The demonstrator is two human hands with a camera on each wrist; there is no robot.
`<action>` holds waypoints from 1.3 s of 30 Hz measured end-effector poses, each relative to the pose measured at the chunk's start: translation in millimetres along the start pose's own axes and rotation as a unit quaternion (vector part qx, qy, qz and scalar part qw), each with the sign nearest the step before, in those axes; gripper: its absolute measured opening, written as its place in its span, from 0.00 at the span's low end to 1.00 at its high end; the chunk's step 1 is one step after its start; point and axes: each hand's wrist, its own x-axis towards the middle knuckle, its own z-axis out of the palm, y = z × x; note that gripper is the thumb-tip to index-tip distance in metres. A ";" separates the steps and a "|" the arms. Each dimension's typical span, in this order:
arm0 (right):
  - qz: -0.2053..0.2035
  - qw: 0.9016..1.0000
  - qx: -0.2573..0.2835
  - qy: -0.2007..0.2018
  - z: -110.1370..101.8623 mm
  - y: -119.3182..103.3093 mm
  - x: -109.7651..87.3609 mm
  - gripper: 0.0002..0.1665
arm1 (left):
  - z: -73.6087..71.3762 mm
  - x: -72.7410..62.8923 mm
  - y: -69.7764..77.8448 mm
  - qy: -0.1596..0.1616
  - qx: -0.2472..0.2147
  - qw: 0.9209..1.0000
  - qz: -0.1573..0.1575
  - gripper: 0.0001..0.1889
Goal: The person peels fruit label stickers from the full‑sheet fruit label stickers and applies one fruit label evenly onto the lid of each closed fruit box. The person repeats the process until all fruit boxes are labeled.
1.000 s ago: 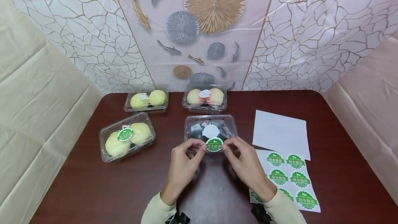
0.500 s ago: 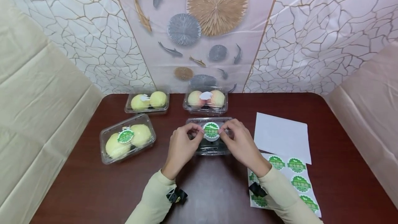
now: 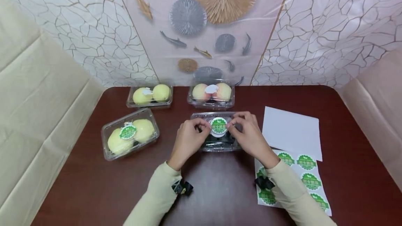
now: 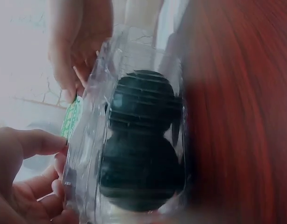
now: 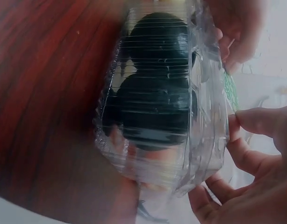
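A round green-and-white sticker [image 3: 218, 125] lies over the lid of a clear plastic box [image 3: 216, 147], covering most of a white round patch there. My left hand [image 3: 190, 138] pinches the sticker's left edge between thumb and index finger. On the opposite edge, my right hand [image 3: 249, 136] holds it the same way. Two dark, round fruits [image 4: 141, 140] show through the box wall in the left wrist view. From the right wrist view, the sticker [image 5: 231, 91] is edge-on, right at the lid, with fingers of both hands beside the box.
A box of yellow fruit [image 3: 130, 137] with a green sticker stands at left. Behind are another yellow-fruit box [image 3: 150, 95] and a box of pinkish fruit [image 3: 211, 93]. A sticker sheet [image 3: 293, 173] and white paper [image 3: 292, 132] lie at right, the sheet partly under the right forearm.
Both hands have carried the sticker away from the body, from the box's front edge to over the white patch on the lid. Lately they have barely moved; the head view has shifted slightly.
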 end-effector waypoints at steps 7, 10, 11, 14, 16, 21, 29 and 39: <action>-0.005 1.000 -0.026 -0.016 -4.8 -12.3 9.1 0.12 | -19.4 8.5 3.5 -0.032 0.040 0.999 0.014 0.05; -0.011 0.999 -0.031 -0.025 -2.7 -16.3 12.8 0.12 | -25.5 8.2 3.7 -0.034 0.049 0.998 0.007 0.04; -0.013 0.999 -0.032 -0.025 -2.6 -16.5 15.0 0.12 | -25.5 9.3 3.2 -0.033 0.048 0.998 0.006 0.04; -0.009 0.999 -0.036 -0.032 -2.1 -16.5 20.4 0.11 | -24.5 10.8 1.2 -0.030 0.047 0.998 0.000 0.04; -0.002 0.998 -0.039 -0.042 -2.4 -15.9 21.9 0.11 | -22.8 10.4 -1.1 -0.032 0.050 0.998 -0.002 0.04; 0.001 0.998 -0.041 -0.056 -5.0 -12.3 20.9 0.11 | -20.3 8.2 -3.3 -0.041 0.050 0.998 -0.014 0.04; -0.021 0.996 -0.031 -0.076 -7.5 -12.8 11.6 0.11 | -20.9 -1.9 -4.7 -0.057 0.044 0.997 -0.023 0.04; -0.021 0.995 -0.043 -0.090 -14.3 -8.7 19.0 0.12 | -13.7 8.7 -3.6 -0.052 0.057 0.997 -0.019 0.07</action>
